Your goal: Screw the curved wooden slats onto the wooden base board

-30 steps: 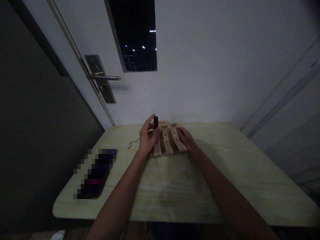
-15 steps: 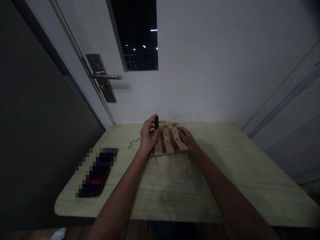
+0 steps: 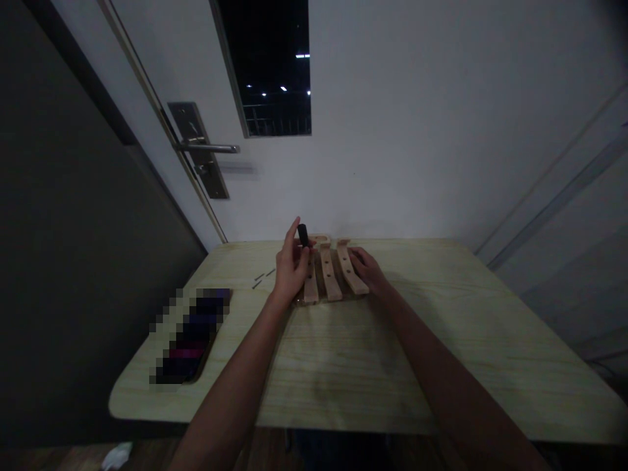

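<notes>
My left hand [image 3: 290, 269] pinches a short black handle [image 3: 303, 234], probably a small screwdriver, held upright over the leftmost of three pale wooden slats [image 3: 330, 277]. The slats lie side by side on the light wooden table [image 3: 343, 366], each with holes along it, and a curved wooden piece [image 3: 321, 240] sits at their far end. My right hand [image 3: 367, 271] rests with its fingers pressed on the right-hand slat.
A few small dark screws [image 3: 263, 278] lie on the table left of my left hand. A dark, blurred-out flat object [image 3: 189, 337] sits near the table's left edge. A door with a metal handle [image 3: 209, 149] stands behind on the left.
My left hand has tipped the black handle slightly leftward and a little higher. My right hand and the slats stay where they were.
</notes>
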The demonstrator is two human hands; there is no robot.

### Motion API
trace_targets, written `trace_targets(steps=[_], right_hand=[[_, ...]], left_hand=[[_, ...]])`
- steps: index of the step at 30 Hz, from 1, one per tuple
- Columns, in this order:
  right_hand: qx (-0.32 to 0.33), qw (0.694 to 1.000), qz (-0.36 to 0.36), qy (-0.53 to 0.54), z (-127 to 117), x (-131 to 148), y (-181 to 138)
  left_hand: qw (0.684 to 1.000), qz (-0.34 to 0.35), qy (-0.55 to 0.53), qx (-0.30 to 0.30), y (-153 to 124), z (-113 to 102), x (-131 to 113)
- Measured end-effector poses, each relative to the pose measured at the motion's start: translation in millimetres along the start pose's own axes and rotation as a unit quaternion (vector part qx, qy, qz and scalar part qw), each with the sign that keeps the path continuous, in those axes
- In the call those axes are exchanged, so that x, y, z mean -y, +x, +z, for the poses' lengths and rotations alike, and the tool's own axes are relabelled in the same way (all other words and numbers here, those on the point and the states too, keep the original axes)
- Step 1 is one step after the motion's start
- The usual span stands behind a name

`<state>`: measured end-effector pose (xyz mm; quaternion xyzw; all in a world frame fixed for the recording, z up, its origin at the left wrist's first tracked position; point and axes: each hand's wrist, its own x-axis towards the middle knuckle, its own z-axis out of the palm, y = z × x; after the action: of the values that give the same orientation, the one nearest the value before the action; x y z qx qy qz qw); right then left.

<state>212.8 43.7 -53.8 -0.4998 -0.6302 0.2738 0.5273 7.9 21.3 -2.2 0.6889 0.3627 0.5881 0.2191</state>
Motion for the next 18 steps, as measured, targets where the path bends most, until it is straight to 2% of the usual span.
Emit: trace_targets(steps=[14, 18], right_hand=[[0.006, 1.000, 0.004, 0.022, -1.8, 0.1, -0.2], [0.007, 1.000, 0.004, 0.023, -1.6, -0.9, -0.6]], left_hand=[[1.000, 0.007, 0.001, -0.003, 0.1, -0.4, -2.5], [1.000, 0.012, -0.016, -0.020, 0.3, -0.1, -3.3]])
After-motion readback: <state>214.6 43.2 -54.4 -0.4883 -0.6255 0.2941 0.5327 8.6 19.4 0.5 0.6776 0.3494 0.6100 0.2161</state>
